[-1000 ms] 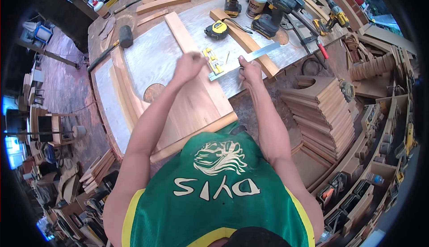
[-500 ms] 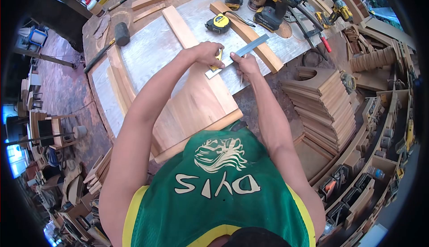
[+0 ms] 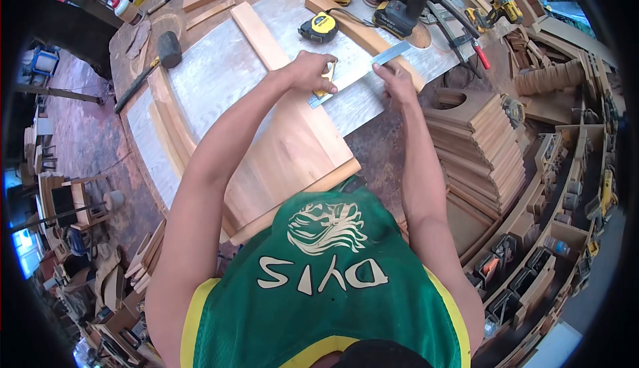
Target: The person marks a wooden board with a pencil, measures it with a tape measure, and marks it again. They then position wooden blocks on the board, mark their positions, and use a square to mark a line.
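Plainly, the left hand (image 3: 311,71) has its grip closed on the yellow head of the square (image 3: 365,69). The right hand (image 3: 394,78) touches the blade; whether its grip is clamped I cannot tell. The square lies across the board (image 3: 293,148) near the tabletop's (image 3: 219,68) right edge. No marked line shows yet.

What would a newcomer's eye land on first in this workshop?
Both hands in the middle: the left hand holds a yellow-handled square on a wooden panel, the right hand touching its steel blade. Beyond them lie a yellow tape measure and cordless drills; a stack of boards sits to the right.
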`<state>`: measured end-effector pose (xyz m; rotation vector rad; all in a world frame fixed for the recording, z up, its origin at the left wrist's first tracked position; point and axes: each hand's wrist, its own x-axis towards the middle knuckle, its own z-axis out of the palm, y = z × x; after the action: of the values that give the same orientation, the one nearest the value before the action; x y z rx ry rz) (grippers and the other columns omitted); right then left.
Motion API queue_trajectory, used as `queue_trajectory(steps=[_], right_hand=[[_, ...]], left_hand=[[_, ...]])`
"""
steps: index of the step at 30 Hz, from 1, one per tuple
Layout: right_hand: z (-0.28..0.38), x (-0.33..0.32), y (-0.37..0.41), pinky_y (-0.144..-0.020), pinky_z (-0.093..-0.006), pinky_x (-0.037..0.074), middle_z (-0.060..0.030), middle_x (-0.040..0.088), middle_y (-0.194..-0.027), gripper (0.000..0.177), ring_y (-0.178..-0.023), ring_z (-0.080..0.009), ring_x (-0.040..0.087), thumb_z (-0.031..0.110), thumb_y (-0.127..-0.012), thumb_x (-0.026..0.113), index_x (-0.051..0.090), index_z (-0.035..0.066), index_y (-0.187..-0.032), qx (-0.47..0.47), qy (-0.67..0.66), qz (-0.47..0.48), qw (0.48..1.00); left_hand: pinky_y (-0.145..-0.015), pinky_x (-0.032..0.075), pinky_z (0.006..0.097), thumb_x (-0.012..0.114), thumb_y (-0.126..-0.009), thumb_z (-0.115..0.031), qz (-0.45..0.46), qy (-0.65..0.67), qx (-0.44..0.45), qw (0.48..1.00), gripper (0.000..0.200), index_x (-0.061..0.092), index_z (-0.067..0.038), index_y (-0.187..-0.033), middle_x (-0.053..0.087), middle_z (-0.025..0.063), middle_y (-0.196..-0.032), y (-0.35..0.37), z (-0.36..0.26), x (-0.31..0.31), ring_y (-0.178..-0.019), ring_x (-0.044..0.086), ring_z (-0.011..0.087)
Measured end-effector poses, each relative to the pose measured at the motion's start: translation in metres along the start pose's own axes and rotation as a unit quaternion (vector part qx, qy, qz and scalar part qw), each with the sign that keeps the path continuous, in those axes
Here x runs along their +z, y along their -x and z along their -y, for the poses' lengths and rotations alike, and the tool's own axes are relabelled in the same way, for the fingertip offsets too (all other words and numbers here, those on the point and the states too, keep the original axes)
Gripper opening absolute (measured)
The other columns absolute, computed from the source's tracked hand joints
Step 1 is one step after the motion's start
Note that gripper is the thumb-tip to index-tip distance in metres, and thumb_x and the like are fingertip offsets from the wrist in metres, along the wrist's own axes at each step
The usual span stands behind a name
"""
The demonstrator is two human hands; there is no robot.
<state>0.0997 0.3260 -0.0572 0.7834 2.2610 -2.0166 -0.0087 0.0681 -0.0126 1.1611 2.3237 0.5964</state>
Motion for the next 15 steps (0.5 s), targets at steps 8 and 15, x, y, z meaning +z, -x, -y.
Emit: queue_trajectory(steps=[8, 15], right_hand=[[-0.011, -0.014, 0.01, -0.046, -0.0262, 0.039, -0.0095, 0.071, -0.096, 0.037, -0.056, -0.0075, 0.046, 0.025, -0.094, 0.074, 0.067, -0.004, -0.116, 0.02, -0.163, -0.162, 0.973], [-0.018, -0.042, 0.085, -0.06, -0.0364, 0.049, -0.0164, 0.068, -0.098, 0.043, -0.067, -0.0194, 0.055, 0.036, -0.107, 0.05, 0.062, -0.004, -0.113, -0.026, -0.439, -0.175, 0.881]], left_hand=[[-0.102, 0.048, 0.0459, 0.087, -0.072, -0.051, 0.016, -0.003, -0.002, 1.0, 0.094, 0.053, -0.002, -0.144, 0.071, 0.022, -0.116, -0.006, 0.004, 0.006, -0.115, 0.065, 0.0409], [-0.107, 0.039, 0.0454, 0.083, -0.075, -0.053, 0.009, -0.002, 0.054, 0.998, 0.09, 0.053, -0.003, -0.144, 0.07, 0.0198, -0.114, -0.003, 0.014, 0.01, -0.114, 0.062, 0.0368]])
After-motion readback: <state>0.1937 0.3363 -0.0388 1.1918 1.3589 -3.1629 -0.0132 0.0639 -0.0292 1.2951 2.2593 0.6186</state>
